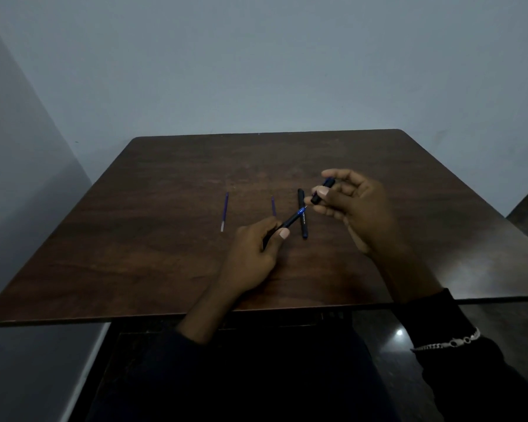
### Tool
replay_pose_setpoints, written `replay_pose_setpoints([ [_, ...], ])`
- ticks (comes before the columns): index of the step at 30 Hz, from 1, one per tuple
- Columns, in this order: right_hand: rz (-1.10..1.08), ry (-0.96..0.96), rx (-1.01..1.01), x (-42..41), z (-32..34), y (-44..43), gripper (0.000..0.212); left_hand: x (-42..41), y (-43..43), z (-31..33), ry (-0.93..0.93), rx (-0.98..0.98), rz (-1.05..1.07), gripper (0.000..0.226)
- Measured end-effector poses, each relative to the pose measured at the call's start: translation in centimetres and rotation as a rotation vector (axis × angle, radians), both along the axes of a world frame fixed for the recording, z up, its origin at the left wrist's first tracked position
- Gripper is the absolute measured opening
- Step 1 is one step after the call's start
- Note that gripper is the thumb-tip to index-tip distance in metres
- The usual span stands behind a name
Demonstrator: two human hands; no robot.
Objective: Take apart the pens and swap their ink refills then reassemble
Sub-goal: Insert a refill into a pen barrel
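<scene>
Left hand (256, 248) grips a pen (290, 222) by its barrel, tip aimed up toward the right hand (345, 202), which pinches a cap (323, 191) between thumb and fingers. A second pen (302, 214) lies on the table (165, 254) just behind; two refills (224, 211) (273, 205) lie to its left

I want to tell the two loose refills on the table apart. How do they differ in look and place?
The left refill shows its full length with a pale end toward the person; the right refill looks shorter and shows no pale end. The left refill lies alone on the table; the right refill lies close to the left hand, which may hide its near end. Both are thin, blue and lie flat, roughly parallel.
</scene>
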State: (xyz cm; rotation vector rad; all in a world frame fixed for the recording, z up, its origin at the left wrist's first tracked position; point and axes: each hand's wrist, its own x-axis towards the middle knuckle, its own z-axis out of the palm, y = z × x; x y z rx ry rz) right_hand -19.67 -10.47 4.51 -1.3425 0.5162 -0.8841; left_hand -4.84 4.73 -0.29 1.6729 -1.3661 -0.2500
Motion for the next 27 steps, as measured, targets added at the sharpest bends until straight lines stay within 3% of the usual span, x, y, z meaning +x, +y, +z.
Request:
replay_pose_setpoints([
  [12, -0.034, 0.012, -0.161, 1.2, -1.7, 2.4, 0.028, -0.1, 0.0, -0.1, 0.024, -0.003, -0.011, 0.031],
  [27, -0.129, -0.071, -0.134, 2.7, -3.8, 4.5, 0.021, 0.2, -0.1, -0.3, -0.04, -0.059, 0.04, 0.03],
])
